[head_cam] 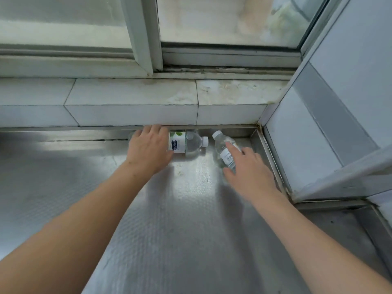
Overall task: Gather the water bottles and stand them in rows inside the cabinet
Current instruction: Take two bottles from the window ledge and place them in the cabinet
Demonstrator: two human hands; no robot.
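Bottles lie at my desk's point(169, 230) far right corner: my left hand point(148, 149) curls over the left bottle point(186, 143); my right hand point(248, 172), fingers spread, touches the right bottle point(222, 149).

Looks like a commercial or canteen kitchen. Embossed stainless-steel worktop point(180, 219) with a raised rim along its back and right edges. White tiled sill point(131, 98) behind it, under a grimy sliding window point(222, 24). Tiled wall point(339, 81) meets the worktop's right edge.
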